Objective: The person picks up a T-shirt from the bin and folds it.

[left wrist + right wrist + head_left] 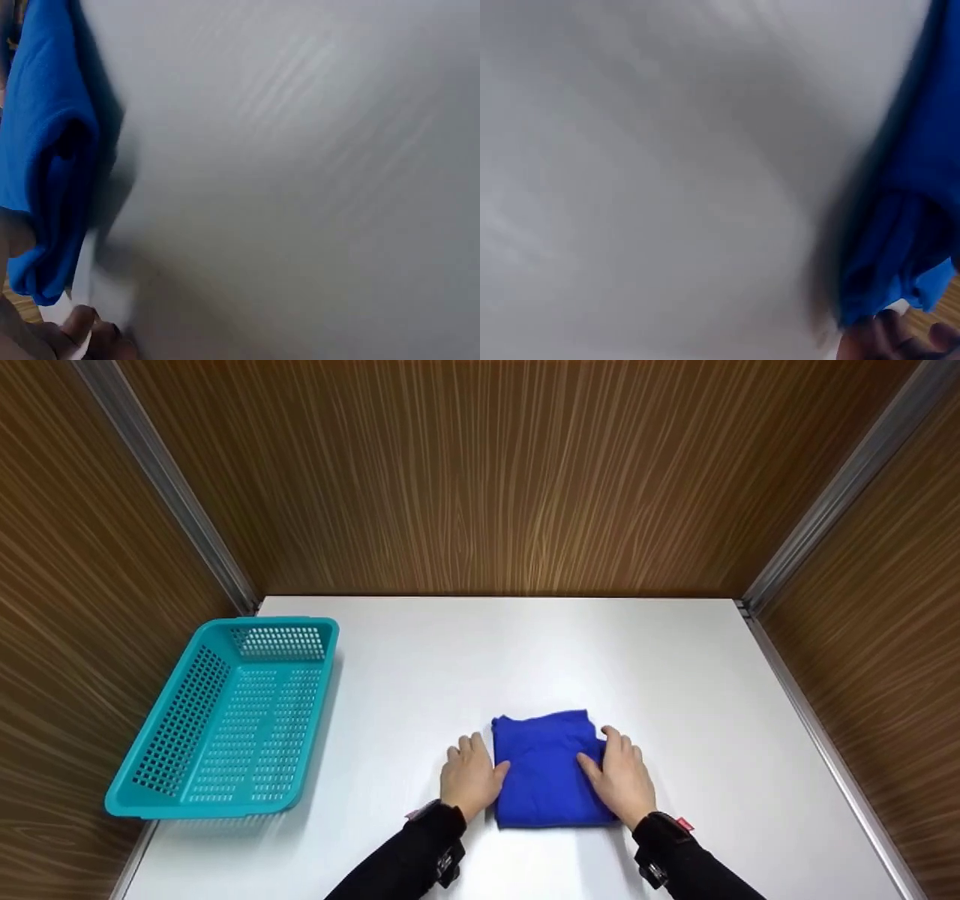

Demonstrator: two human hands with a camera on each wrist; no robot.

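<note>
A folded blue cloth [551,769] lies on the white table, its stacked layers visible from the side in the left wrist view. My left hand [471,776] is at its left edge, with the thumb [16,234] against the folded side and the other fingers pointing forward beside it. On the opposite side, my right hand [624,780] rests along the right edge. Its thumb lies over the top of the cloth while the other fingers extend past that edge. In the right wrist view, fingertips [891,330] show right at the end of the blue folds [889,247].
A teal perforated plastic basket [319,720] stands on the left of the white table [420,660], with nothing inside. Wood-grain panels [480,472] rise at the back and both sides, joined by metal corner posts [176,487].
</note>
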